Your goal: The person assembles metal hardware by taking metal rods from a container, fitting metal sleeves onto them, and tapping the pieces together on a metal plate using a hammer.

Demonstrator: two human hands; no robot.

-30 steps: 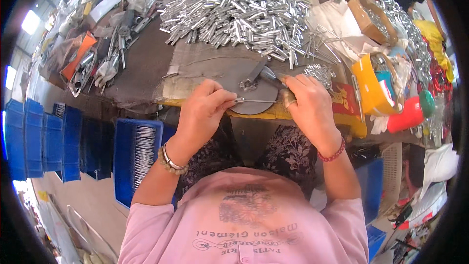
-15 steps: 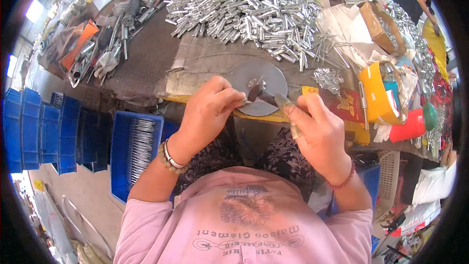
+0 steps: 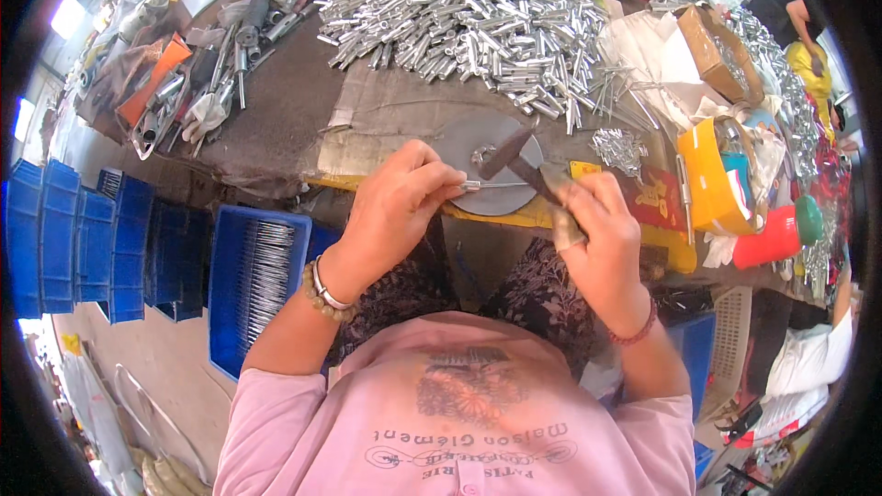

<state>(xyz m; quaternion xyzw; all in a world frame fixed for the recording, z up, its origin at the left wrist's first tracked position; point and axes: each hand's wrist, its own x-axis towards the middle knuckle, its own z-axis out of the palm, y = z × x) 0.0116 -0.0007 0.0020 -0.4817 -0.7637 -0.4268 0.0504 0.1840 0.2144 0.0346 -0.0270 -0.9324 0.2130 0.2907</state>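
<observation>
My left hand (image 3: 400, 211) pinches a small silver metal tube (image 3: 472, 186) at the near side of a round grey metal disc (image 3: 496, 206). From the tube a thin rod (image 3: 507, 186) runs to the right across the disc. My right hand (image 3: 599, 243) is closed round the handle of a hammer (image 3: 505, 155), whose dark head is over the disc, apart from the tube. Small bits of metal (image 3: 483, 155) lie on the disc, partly behind the hammer head.
A large heap of silver tubes (image 3: 469, 23) covers the bench's far side. Small metal pins (image 3: 619, 149) lie right of the disc, near a cut yellow container (image 3: 707, 184) and a red cup (image 3: 765, 236). A blue bin (image 3: 220, 294) of rods stands at left.
The hammer has lifted off the disc and shifted slightly right with my right hand. More of the thin rod shows now. My left hand stays nearly in place.
</observation>
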